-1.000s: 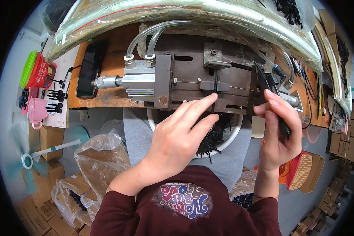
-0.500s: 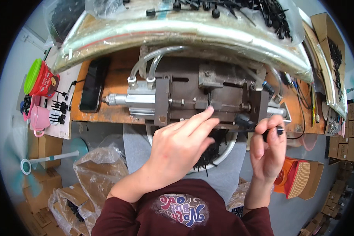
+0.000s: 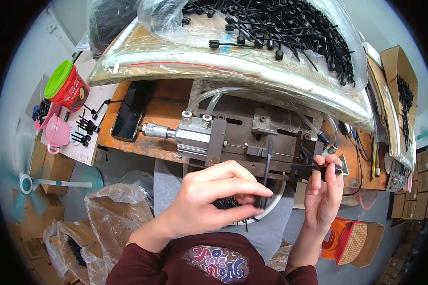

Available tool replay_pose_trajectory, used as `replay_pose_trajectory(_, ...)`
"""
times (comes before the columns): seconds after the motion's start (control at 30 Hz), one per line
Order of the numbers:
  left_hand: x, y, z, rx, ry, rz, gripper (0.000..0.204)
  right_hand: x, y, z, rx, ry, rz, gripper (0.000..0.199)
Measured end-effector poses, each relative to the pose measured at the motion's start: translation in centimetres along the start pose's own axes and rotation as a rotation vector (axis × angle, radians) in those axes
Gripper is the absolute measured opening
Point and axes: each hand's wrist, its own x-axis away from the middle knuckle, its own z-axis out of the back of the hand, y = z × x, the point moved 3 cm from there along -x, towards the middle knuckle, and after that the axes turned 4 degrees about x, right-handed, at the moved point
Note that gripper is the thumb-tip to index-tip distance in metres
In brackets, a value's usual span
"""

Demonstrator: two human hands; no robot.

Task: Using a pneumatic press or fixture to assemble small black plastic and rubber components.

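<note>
My left hand (image 3: 209,197) is in front of the bench machine, fingertips closed on a thin black plastic strip (image 3: 269,164) that stands upright and is smeared by motion. Further right, my right hand (image 3: 322,197) pinches a black stem with a knob-shaped head (image 3: 336,169) between thumb and fingers, near the machine's right end. The dark metal fixture (image 3: 240,151) has a silver air cylinder (image 3: 193,137) on its left and a small clamp block (image 3: 265,122) at its middle. Below the left hand, a white-rimmed bucket (image 3: 277,202) between my knees holds black pieces, partly hidden.
A plastic-lined tray (image 3: 176,64) heaped with black stems (image 3: 290,28) rises behind the machine. On the left are a phone (image 3: 131,111), a red tub (image 3: 71,88) with a green lid and a pink cup (image 3: 58,132). An orange stool (image 3: 342,237) stands right; a fan (image 3: 26,183) stands left.
My left hand has drawn back from the clamp block toward me, and a black strip now shows in its fingers. My right hand still pinches its black stem. The view has shifted.
</note>
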Motion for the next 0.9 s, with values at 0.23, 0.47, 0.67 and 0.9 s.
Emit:
replay_pose_trajectory(0.23, 1.4, -3.5, -2.9, -0.721, -0.053, -0.130, 0.024, 0.9, 0.4, -1.1, 0.313, 0.090, 0.210, 0.019)
replay_pose_trajectory(0.47, 0.3, -3.9, -3.6, -0.871, -0.117, -0.083, 0.022, 1.9, 0.8, -1.4, 0.422, 0.102, 0.277, 0.020)
replay_pose_trajectory(0.67, 0.4, -3.7, -3.4, -0.921, -0.154, -0.045, 0.026, 2.5, 2.2, -2.3, 0.555, 0.128, 0.393, 0.020)
replay_pose_trajectory(0.9, 0.5, -1.8, -4.3, -0.557, 0.115, -0.285, 0.042, 3.8, 4.5, -4.9, 0.478, -0.129, 0.267, 0.025)
